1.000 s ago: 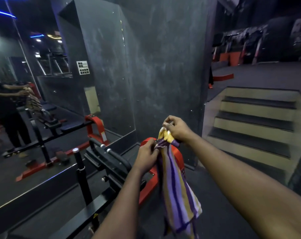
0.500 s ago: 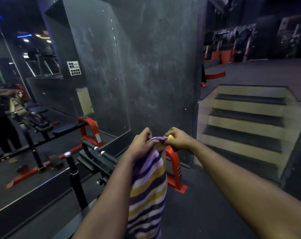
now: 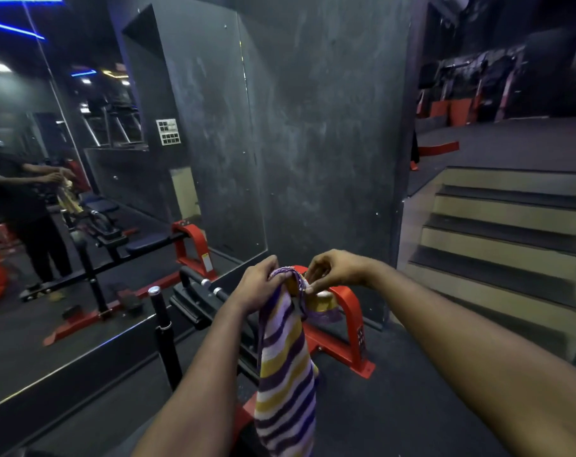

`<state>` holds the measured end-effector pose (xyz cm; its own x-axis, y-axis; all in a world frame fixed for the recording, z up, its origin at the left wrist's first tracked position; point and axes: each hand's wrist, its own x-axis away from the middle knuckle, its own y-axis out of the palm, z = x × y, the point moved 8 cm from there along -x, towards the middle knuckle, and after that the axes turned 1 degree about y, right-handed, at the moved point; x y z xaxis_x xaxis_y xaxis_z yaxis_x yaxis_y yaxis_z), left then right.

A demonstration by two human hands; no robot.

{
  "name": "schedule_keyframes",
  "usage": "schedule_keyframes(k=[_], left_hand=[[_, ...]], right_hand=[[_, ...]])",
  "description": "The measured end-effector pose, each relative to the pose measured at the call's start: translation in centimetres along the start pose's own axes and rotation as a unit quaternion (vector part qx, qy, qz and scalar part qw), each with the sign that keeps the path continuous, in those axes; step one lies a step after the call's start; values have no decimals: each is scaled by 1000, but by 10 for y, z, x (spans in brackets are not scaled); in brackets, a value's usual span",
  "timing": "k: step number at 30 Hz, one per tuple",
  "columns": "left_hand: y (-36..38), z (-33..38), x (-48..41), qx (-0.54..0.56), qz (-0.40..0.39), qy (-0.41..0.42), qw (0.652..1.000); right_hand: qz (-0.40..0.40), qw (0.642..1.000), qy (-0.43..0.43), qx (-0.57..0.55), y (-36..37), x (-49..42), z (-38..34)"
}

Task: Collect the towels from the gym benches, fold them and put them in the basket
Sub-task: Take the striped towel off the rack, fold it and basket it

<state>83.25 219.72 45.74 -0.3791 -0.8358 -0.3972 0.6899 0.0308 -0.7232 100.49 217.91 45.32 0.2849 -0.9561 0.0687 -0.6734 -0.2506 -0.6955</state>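
A towel (image 3: 286,374) with purple, white and yellow stripes hangs down in front of me. My left hand (image 3: 258,285) grips its top edge in a fist. My right hand (image 3: 333,273) pinches the towel's other upper corner just to the right, fingers partly spread. The two hands are a short gap apart, with a fold of cloth sagging between them. The towel's lower end runs out of the bottom of the view. No basket is in sight.
A black and red gym bench frame (image 3: 349,328) stands right below my hands, with a black upright post (image 3: 163,331) to the left. A wall mirror (image 3: 82,192) fills the left side. Steps (image 3: 507,239) rise at the right beside a dark pillar (image 3: 329,127).
The bunched towel has been spread: my left hand moved up to the top edge, and my hands have now drawn slightly apart along it.
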Motion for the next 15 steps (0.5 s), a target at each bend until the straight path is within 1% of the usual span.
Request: schedule_keyframes(k=[2,5,7,9,12,13,14,15], left_hand=[[-3,5,-2,21,10,10,1000],[-4,10,-5,51,-2,10,999],[-7,9,-5,66,-4,6,998],[-11,6,-4,68,6,5,998],[-15,2,-5,62,18,2,998],[-16,0,-6,65,20,-2,998],[-16,-1,-6,70,22,-3,997],[-16,-3,-6,74,21,-7,997]], right_hand=[[24,999,-10,-19,9,-3,-6],[28,998,-43,-30,17,-10,-14],[35,998,-50,-33,14,-13,-13],[30,998,-26,-39,10,-17,-4],[-5,999,26,-22,16,-19,16],[4,999,39,-15,17,-21,22],[35,998,44,-8,14,-22,25],[85,995,43,-2,8,-22,25]])
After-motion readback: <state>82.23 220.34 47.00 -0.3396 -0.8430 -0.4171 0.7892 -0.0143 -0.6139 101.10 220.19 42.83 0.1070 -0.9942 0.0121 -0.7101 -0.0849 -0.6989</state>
